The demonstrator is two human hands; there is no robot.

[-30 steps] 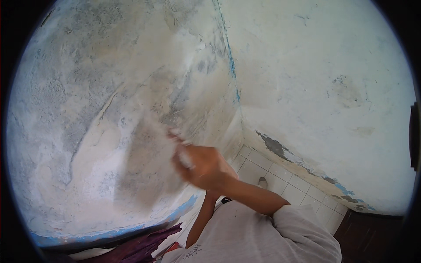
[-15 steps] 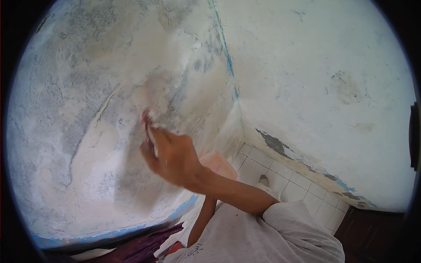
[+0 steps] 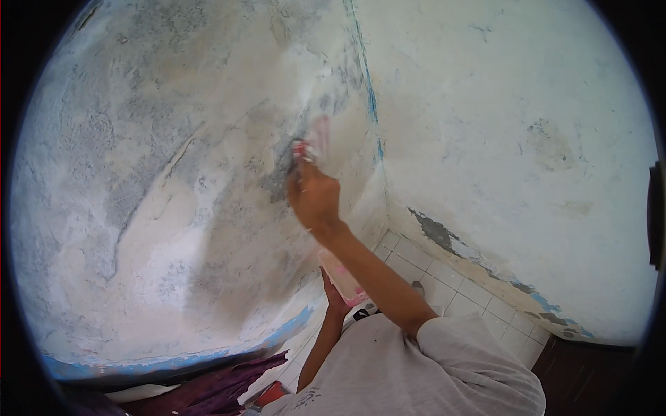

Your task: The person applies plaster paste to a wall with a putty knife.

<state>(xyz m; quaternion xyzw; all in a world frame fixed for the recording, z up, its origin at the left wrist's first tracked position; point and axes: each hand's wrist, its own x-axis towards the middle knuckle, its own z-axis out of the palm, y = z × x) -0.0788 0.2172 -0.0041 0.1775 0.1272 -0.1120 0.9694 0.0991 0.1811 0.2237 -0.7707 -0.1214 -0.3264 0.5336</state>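
My right hand [image 3: 316, 202] is closed around a small red-and-white hand tool [image 3: 305, 150], smeared with white and blurred by motion, so its kind cannot be made out. The tool is at the patchy grey and off-white wall [image 3: 229, 166], left of the corner; whether it touches the surface is unclear. Lower down, my left hand [image 3: 336, 297] holds a pink plastic tub [image 3: 355, 297] by its side. Off-white material with pink smears shows in it. My right forearm crosses in front of part of the tub.
A second whitish wall [image 3: 499, 139] meets the first at a corner with a blue streak, its plaster peeling low down. White floor tiles [image 3: 447, 274] lie below. Purple cloth [image 3: 229, 381] and a red object [image 3: 270, 394] sit at lower left, a dark brown piece [image 3: 583, 378] at lower right.
My right hand has moved right and up along the wall with the tool, closer to the corner. The tub has come lower, and more of my left hand shows on it.
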